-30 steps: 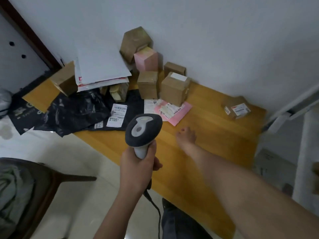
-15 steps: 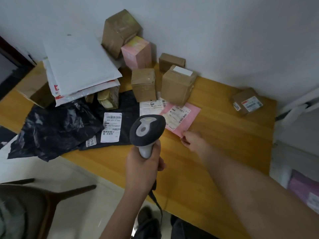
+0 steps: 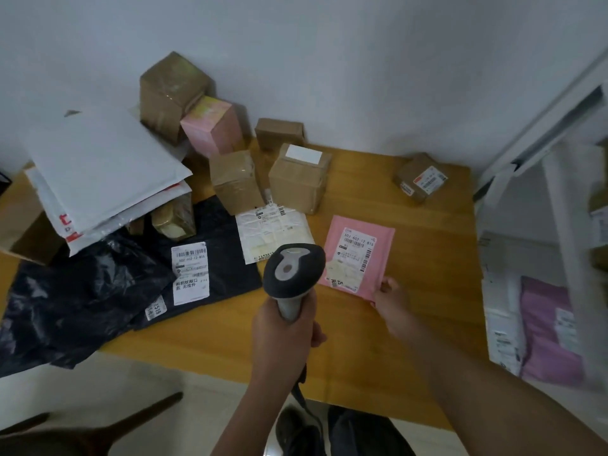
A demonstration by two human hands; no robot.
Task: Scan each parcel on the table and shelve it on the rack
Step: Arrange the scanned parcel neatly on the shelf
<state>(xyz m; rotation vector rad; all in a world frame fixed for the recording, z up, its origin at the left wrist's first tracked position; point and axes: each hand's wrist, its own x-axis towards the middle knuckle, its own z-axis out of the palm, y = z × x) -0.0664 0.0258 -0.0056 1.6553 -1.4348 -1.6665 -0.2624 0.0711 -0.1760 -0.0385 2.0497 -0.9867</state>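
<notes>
On the wooden table (image 3: 411, 340), right hand (image 3: 393, 306) pinches pink mailer (image 3: 357, 258) corner; left hand (image 3: 283, 337) grips scanner (image 3: 292, 274) handle.

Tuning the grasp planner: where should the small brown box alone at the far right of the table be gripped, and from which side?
Take the small brown box from above, fingers across its two plain side faces. It sits low and alone on the table, with open space all round, and its label faces up, so a side pinch probably leaves the barcode clear for the scanner.

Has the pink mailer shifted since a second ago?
Yes. The pink mailer has slid out from under the labelled box, toward the table's near edge, pinched by the right hand.
</notes>
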